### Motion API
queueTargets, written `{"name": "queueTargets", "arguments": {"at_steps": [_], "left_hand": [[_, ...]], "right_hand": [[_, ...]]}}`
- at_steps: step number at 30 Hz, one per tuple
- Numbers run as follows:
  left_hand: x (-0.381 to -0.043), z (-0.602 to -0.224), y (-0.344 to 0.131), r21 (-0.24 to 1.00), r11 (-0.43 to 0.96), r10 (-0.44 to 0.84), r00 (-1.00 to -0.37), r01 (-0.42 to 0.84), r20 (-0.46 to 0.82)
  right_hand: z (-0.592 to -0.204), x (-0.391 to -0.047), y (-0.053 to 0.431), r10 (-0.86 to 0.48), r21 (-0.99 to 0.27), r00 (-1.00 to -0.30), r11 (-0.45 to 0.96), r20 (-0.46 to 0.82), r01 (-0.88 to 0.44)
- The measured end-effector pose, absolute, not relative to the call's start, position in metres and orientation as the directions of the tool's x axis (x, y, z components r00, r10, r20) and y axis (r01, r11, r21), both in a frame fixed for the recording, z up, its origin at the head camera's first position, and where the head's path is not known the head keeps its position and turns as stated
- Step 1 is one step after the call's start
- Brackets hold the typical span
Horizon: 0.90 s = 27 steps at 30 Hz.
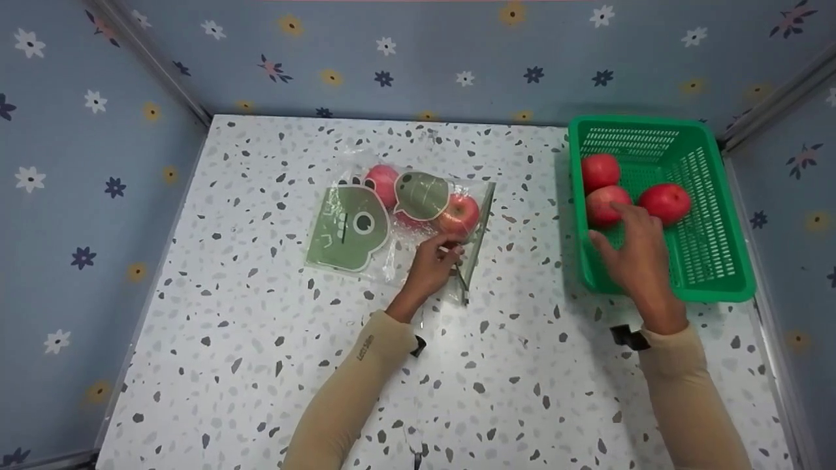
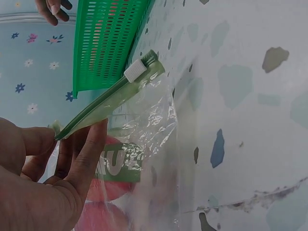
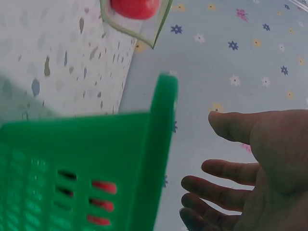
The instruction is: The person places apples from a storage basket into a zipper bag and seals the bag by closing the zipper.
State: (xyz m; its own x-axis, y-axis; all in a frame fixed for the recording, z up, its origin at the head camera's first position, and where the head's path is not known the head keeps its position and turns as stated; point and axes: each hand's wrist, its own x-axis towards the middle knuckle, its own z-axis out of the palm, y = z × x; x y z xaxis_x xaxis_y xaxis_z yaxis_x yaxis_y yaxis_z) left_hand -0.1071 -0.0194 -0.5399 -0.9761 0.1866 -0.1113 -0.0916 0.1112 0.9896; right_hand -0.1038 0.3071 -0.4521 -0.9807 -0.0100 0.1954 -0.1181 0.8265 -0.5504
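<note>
A glossy, clear-plastic slider zip bag [image 1: 392, 238], smooth molded-plastic basket [image 1: 732, 215] and shiny-skinned apples [image 1: 665, 203] contrast with 2 matt cloth sleeves [image 1: 356, 382] and a smooth, terrazzo-look tabletop [image 1: 516, 346].

One basket [image 1: 679, 163] is at the right of the frame, containing three apples [image 1: 600, 172] [image 1: 602, 207] [image 1: 665, 203]. One bag [image 1: 346, 238] with one slider [image 2: 135, 70] is at the centre, containing at least two apples [image 1: 383, 185] [image 1: 462, 212]; its print hides whether there are more. Two hands [image 1: 431, 264] [image 1: 633, 251], two sleeves [image 1: 356, 385] [image 1: 682, 385], one desk [image 1: 509, 365] and three walls [image 1: 85, 196] [image 1: 424, 59] [image 1: 797, 196] show.
</note>
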Motion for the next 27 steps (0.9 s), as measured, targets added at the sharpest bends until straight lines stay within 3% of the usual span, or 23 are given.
{"name": "queueTargets", "arguments": {"at_steps": [27], "left_hand": [[-0.107,-0.541,-0.019,0.989,0.11,0.178,-0.977,-0.096,-0.114]], "right_hand": [[-0.413,-0.133,0.351,-0.086,-0.38,-0.996,0.92,0.036,-0.093]]}}
